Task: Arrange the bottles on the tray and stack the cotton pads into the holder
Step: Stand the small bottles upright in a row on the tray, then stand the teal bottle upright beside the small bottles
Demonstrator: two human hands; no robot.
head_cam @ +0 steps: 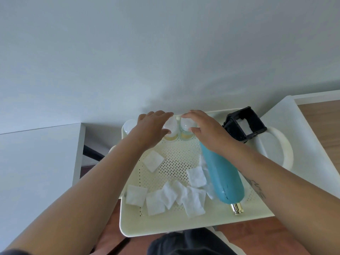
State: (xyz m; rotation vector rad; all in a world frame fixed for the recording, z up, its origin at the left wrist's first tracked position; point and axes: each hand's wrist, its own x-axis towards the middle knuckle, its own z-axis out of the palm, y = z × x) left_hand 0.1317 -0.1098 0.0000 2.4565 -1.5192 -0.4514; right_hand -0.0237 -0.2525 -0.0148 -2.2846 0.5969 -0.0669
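2 white-capped bottles [177, 128] upright at tray [165, 225] rear; left hand [152, 127] & right hand [204, 129] each gripping one cap.

We note open perforated floor at the middle of the tray [184, 224], clear between the lone cotton pad [153, 161] at left and the teal bottle [221, 173] lying along the right. Scattered pads [176, 196] crowd the near edge. Capped bottles [171, 126] line the far rim against the wall; black holder [243, 124] blocks the far right corner.
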